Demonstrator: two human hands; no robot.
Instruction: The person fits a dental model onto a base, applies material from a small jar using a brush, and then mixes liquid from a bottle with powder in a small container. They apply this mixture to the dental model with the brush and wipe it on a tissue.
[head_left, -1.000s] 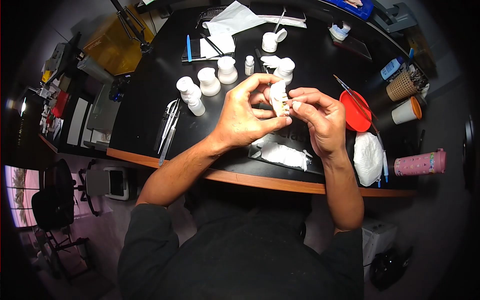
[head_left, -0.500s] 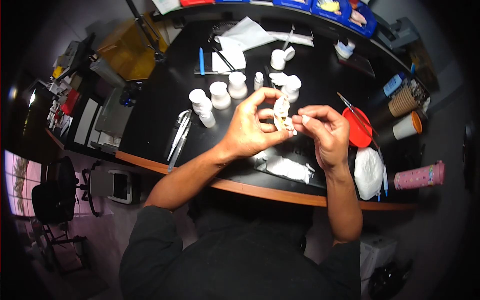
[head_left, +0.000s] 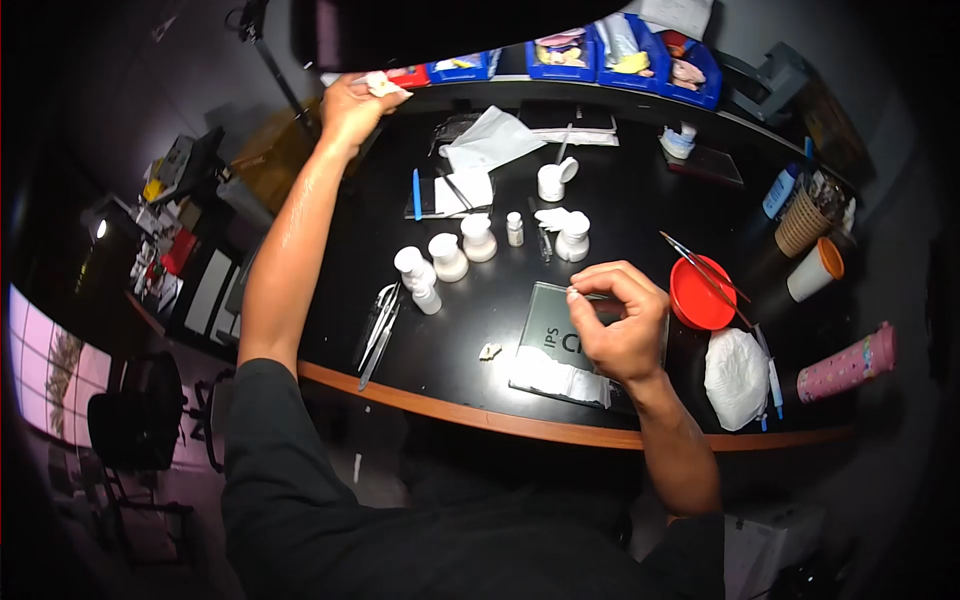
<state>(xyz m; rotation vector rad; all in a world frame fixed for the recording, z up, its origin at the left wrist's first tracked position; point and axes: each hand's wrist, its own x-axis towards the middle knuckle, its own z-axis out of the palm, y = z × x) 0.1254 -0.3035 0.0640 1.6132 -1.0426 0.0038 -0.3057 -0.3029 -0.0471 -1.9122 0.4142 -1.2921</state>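
Observation:
My left hand is stretched to the far left, at the shelf edge, with its fingers closed on a cream dental model. Over the glass slab with dark lettering, my right hand pinches a tiny white piece between thumb and forefinger; its exact kind is too small to make out. White tissue covers the slab's front part. A small cream fragment lies on the black table just left of the slab.
Several white bottles stand left of centre, beside metal tweezers. Right of my right hand are a red bowl with brushes across it, a white bundle and a pink tumbler. Blue bins line the back shelf.
My left hand has moved from the middle to the far left shelf with the dental model. My right hand stays pinched near the slab. The cream fragment on the table now shows.

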